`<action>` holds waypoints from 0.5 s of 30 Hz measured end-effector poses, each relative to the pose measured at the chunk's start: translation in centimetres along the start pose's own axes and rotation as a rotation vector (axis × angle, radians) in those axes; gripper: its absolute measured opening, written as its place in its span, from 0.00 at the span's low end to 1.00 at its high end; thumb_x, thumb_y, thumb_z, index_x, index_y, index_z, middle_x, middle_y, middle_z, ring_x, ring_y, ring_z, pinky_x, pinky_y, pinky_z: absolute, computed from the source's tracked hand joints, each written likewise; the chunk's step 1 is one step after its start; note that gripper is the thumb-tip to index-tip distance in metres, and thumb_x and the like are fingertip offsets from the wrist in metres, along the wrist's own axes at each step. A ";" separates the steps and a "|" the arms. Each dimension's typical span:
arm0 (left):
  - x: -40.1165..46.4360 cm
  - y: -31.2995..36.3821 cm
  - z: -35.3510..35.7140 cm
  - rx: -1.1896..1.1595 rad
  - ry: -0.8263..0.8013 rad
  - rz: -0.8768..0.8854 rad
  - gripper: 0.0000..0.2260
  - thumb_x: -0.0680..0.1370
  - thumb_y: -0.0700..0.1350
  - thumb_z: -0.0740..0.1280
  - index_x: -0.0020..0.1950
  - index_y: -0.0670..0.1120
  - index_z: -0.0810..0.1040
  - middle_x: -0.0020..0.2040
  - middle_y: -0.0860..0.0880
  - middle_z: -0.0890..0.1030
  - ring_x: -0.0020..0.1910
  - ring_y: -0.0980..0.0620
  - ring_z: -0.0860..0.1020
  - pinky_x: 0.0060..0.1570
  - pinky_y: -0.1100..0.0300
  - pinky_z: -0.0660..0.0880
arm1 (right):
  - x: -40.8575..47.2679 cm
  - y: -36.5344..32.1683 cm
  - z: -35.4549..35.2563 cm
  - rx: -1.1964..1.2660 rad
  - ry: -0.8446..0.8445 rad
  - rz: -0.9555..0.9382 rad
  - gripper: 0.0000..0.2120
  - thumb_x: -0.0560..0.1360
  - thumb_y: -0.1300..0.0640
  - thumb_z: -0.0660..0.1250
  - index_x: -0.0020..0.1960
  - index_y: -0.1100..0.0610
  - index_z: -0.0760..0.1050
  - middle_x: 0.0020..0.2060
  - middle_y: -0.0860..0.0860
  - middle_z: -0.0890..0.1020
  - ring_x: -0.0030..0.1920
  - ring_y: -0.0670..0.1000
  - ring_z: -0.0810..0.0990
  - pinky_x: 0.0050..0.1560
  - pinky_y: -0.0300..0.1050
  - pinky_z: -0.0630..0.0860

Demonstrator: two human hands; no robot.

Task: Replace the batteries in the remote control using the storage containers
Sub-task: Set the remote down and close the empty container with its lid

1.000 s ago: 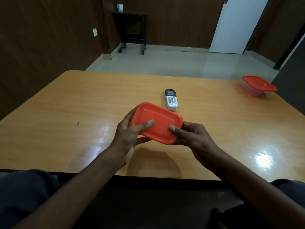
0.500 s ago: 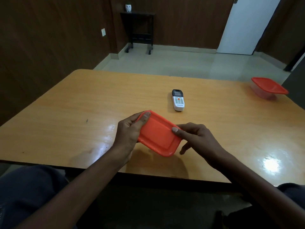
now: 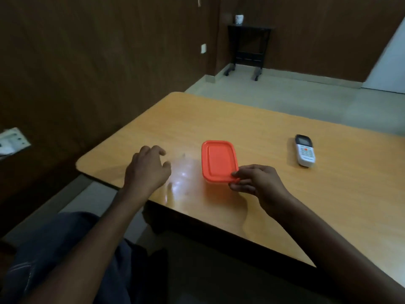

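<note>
L hand (image 3: 147,167) released – container (image 3: 219,161) on table (image 3: 328,194).

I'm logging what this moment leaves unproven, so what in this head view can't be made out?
- Contents of the orange-lidded container: the opaque lid covers it; no batteries show.
- Remote control: lies face up, its battery cover hidden underneath; button labels too small.
- Right hand: fingers pinch the lid's near corner; whether it is lifted is unclear.
- Left hand: motion-blurred, open above the table.
- The table's right side is cut off by the frame edge.
</note>
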State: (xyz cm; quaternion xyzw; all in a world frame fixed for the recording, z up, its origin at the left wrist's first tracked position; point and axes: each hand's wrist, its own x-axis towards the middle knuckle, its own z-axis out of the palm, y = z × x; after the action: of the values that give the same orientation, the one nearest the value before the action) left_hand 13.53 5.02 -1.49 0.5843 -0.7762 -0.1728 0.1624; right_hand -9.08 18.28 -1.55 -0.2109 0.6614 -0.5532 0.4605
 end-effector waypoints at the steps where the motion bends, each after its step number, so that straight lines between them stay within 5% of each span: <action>1: 0.1 -1.5 -0.6 0.133 -0.019 -0.036 0.17 0.80 0.51 0.66 0.68 0.48 0.74 0.67 0.45 0.73 0.64 0.41 0.73 0.56 0.49 0.74 | 0.8 -0.2 1.9 0.017 -0.018 0.014 0.06 0.77 0.68 0.68 0.52 0.70 0.80 0.44 0.65 0.84 0.43 0.63 0.87 0.44 0.50 0.86; 4: 0.5 -4.9 -2.1 0.298 -0.096 -0.171 0.19 0.80 0.51 0.66 0.69 0.45 0.74 0.69 0.42 0.71 0.66 0.39 0.71 0.58 0.48 0.72 | 3.3 -0.6 8.4 0.038 -0.100 0.060 0.10 0.75 0.69 0.69 0.55 0.73 0.78 0.47 0.67 0.83 0.48 0.67 0.86 0.52 0.54 0.84; 10: 1.9 -8.3 -4.1 0.278 -0.139 -0.253 0.16 0.76 0.49 0.69 0.61 0.42 0.78 0.63 0.43 0.74 0.60 0.41 0.76 0.51 0.52 0.75 | 7.2 -1.1 20.8 0.071 -0.229 0.130 0.12 0.72 0.70 0.71 0.54 0.73 0.77 0.48 0.65 0.82 0.41 0.61 0.87 0.38 0.48 0.86; 15: 2.2 -8.9 -4.8 0.216 -0.121 -0.248 0.11 0.73 0.50 0.75 0.49 0.47 0.77 0.58 0.45 0.78 0.56 0.43 0.79 0.48 0.53 0.76 | 9.4 -1.0 27.4 -0.057 -0.261 0.075 0.05 0.70 0.67 0.73 0.41 0.68 0.78 0.31 0.60 0.83 0.28 0.55 0.83 0.28 0.43 0.80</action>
State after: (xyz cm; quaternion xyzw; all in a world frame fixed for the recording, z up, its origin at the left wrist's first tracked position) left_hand 22.64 0.24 -1.21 0.6780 -0.7205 -0.1422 0.0292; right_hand 9.24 -4.19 -3.21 -0.2693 0.6185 -0.4846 0.5568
